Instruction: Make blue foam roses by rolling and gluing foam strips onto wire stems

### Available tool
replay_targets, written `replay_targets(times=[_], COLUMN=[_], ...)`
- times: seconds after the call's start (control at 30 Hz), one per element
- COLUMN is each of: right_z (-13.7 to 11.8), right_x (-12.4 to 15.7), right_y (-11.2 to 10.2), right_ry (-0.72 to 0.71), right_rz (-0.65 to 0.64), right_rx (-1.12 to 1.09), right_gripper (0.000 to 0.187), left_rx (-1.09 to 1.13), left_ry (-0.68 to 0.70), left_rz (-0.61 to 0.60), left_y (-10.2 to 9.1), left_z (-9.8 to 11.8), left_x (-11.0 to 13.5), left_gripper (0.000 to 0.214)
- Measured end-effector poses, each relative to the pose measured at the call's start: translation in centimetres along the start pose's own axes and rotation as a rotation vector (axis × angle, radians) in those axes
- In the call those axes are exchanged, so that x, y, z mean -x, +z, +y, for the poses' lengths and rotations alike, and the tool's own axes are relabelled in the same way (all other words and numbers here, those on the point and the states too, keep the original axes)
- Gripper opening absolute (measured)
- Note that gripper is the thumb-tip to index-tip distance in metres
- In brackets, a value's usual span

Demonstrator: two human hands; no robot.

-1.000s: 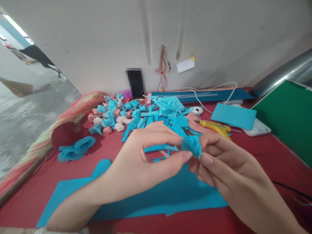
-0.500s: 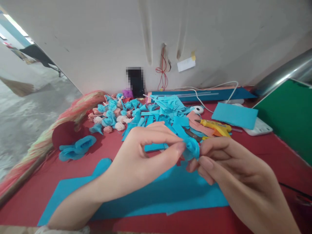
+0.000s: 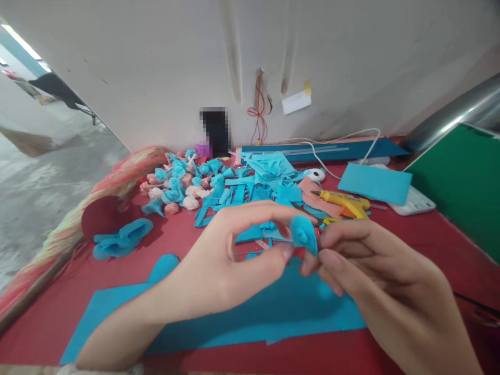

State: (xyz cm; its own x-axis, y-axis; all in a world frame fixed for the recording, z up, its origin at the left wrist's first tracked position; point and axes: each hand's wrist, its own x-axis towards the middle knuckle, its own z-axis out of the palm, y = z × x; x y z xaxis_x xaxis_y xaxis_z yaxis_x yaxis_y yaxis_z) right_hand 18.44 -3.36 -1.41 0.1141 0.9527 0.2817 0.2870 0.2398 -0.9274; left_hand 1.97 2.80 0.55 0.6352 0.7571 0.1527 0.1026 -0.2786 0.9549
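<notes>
A small blue crepe-paper flower (image 3: pixel 303 234), its petals curled round a rolled centre, is held up above the table. My right hand (image 3: pixel 375 276) pinches it at its right side and base, where the fingers hide part of it. At the flower's left edge is my left hand (image 3: pixel 234 255), its thumb and forefinger apart with a gap between them. Whether the left forefinger touches the petals I cannot tell. Beneath both hands lies a large flat sheet of blue paper (image 3: pixel 258 317).
Blue paper strips (image 3: pixel 269 172) are heaped behind my hands, beside a yellow glue gun (image 3: pixel 344 200). Several finished blue and pink flowers (image 3: pixel 175 182) lie further left. A larger blue flower (image 3: pixel 123 239) rests near a fringed roll (image 3: pixel 94 198). A green board (image 3: pixel 461 182) stands right.
My left thumb and forefinger have parted from their pinch at the flower, and the flower now shows more of its face. My right hand keeps its hold in about the same place.
</notes>
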Motion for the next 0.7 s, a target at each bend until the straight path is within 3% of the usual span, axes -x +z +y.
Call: replay_targets(times=[0.27, 0.47, 0.7], right_z=[-0.4, 0.3, 0.1], right_x=[-0.2, 0.0, -0.2], right_y=[-0.6, -1.3, -1.1], right_ry=[0.128, 0.260, 0.200], right_rz=[-0.195, -0.327, -0.282], right_rx=[-0.193, -0.374, -0.288], right_gripper=[0.010, 0.012, 0.013], left_rx=[0.154, 0.108, 0.095], left_ry=[0.100, 0.191, 0.159], left_rz=[-0.085, -0.054, -0.070], left_y=[0.0, -0.2, 0.0], left_z=[-0.6, -0.6, -0.6], left_x=[-0.2, -0.3, -0.3], left_gripper=[0.040, 0.044, 0.023])
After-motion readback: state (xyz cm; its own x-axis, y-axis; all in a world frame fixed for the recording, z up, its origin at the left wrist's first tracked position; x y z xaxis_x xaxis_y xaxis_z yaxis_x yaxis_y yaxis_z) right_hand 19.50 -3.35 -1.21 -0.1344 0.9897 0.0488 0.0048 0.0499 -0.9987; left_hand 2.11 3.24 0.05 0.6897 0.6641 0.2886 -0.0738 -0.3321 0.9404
